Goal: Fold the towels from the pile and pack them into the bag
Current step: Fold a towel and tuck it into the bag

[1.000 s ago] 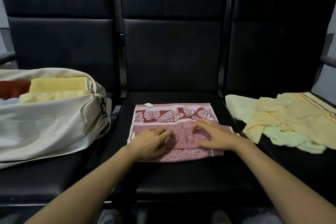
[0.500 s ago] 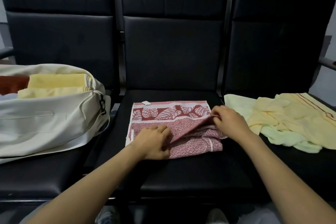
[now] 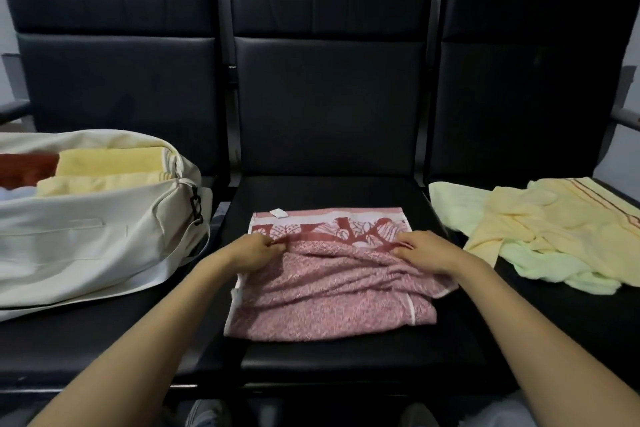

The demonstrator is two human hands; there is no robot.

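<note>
A pink and red patterned towel (image 3: 332,291) lies partly folded on the middle black seat (image 3: 329,362), its leaf-print border at the far edge. My left hand (image 3: 251,251) pinches the folded layer's left far corner. My right hand (image 3: 424,251) grips the same layer's right far corner. Both hands hold that edge just short of the border. A cream bag (image 3: 86,246) lies open on the left seat with folded yellow towels (image 3: 107,170) and a red one (image 3: 26,168) inside. A loose pile of pale yellow and light green towels (image 3: 554,232) covers the right seat.
Three black padded chairs stand in a row with tall backrests (image 3: 329,80). A metal armrest (image 3: 627,120) sticks out at the far right and another at the far left. A white label (image 3: 278,213) pokes from the towel's far edge. Shoes show at the bottom edge.
Both hands lifted the near layer of the pink towel and carried it away from me toward the patterned border. The left hand moved from the towel's middle to its left corner.
</note>
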